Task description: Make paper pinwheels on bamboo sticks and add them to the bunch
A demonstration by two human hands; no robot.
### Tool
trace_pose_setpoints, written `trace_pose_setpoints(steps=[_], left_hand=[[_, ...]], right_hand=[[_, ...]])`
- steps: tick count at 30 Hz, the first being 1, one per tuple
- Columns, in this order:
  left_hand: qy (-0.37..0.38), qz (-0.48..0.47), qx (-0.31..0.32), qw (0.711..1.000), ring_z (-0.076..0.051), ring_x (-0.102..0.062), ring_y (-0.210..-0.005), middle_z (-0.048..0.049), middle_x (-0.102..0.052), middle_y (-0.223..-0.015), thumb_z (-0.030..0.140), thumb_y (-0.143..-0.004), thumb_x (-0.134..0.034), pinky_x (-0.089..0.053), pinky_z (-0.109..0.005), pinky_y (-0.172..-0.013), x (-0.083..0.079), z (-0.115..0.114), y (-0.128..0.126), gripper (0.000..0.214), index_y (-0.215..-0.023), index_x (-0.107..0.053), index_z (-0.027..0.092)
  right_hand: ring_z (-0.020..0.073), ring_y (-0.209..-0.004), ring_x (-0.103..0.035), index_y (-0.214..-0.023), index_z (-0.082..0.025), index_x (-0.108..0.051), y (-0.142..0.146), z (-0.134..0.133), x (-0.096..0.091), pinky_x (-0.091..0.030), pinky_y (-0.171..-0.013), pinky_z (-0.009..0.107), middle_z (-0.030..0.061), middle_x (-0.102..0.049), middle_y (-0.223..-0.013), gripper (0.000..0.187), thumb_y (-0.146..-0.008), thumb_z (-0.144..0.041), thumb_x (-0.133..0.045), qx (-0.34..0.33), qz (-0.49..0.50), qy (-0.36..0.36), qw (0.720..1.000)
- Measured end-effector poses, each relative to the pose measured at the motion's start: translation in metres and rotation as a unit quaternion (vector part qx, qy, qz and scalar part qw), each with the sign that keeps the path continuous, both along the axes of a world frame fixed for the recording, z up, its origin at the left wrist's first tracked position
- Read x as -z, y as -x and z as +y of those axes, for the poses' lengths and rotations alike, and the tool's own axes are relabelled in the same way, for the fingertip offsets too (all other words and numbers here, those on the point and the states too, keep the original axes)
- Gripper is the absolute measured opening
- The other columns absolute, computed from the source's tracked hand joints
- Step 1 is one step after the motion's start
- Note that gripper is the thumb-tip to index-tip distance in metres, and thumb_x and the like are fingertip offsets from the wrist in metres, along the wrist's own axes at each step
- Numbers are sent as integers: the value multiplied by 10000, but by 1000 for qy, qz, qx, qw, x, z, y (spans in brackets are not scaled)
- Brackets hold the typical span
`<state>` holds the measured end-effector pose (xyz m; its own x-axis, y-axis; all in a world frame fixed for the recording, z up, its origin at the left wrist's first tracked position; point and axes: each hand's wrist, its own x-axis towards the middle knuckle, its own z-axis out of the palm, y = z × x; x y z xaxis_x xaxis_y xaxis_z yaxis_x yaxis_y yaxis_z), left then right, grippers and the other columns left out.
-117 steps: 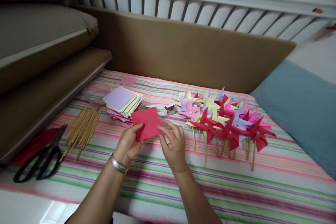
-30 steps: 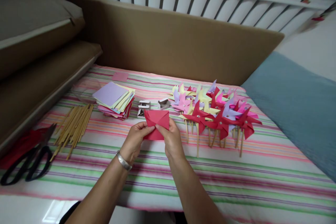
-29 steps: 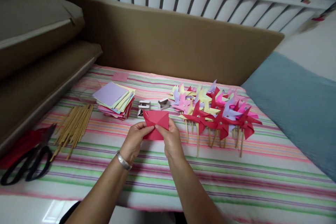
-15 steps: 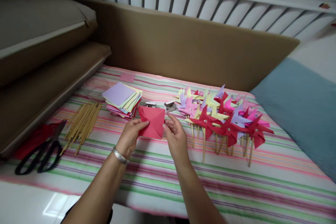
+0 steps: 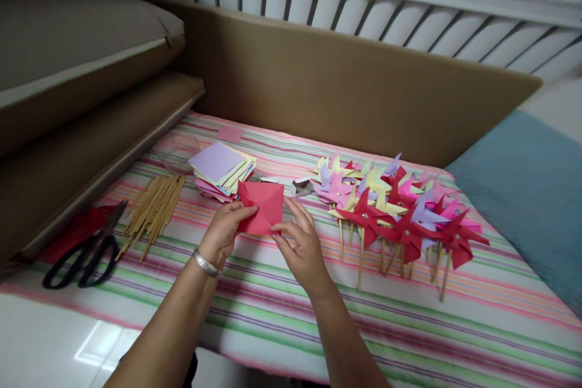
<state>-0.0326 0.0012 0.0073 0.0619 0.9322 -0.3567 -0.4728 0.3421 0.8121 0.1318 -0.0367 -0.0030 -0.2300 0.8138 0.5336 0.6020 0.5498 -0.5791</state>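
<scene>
Striped cloth [image 5: 409,327]: one scissors [image 5: 97,239]; left hand [image 5: 222,231] holds one red sheet [image 5: 267,203].

A striped cloth [image 5: 254,309] carries scissors [image 5: 100,239], wooden sticks [image 5: 154,212], stacked coloured papers [image 5: 220,163], a pink paper [image 5: 230,133], a small box [image 5: 301,187] and pinwheels [image 5: 408,235].

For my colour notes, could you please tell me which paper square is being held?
The creased red square: the left hand holds it by its left side, while the pink square lies behind the stack and the others lie stacked.
</scene>
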Motion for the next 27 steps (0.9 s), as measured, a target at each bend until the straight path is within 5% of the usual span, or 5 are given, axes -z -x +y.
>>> trace_pose_setpoints(steps=[8,27], left_hand=[[-29,65,42,997,-119,-574,-543,-28,-673,-598,271,-492,-803,-421,-234,-588,8,-4,-11,251,-665,-708,115],[-40,72,155,985,-95,-514,-541,-12,-636,-578,287,-521,-797,-384,-225,-589,8,-7,-15,246,-674,-722,110]], right_hand=[[266,-1409,-129,-788,-223,-690,-3,2,-2,-225,-1096,500,44,-290,-1493,91,-806,-223,-601,60,57,52,995],[256,-1387,-214,-795,-194,-673,-5,2,-4,-256,-1088,472,111,-425,-1410,108,-819,-202,-569,81,41,76,993]])
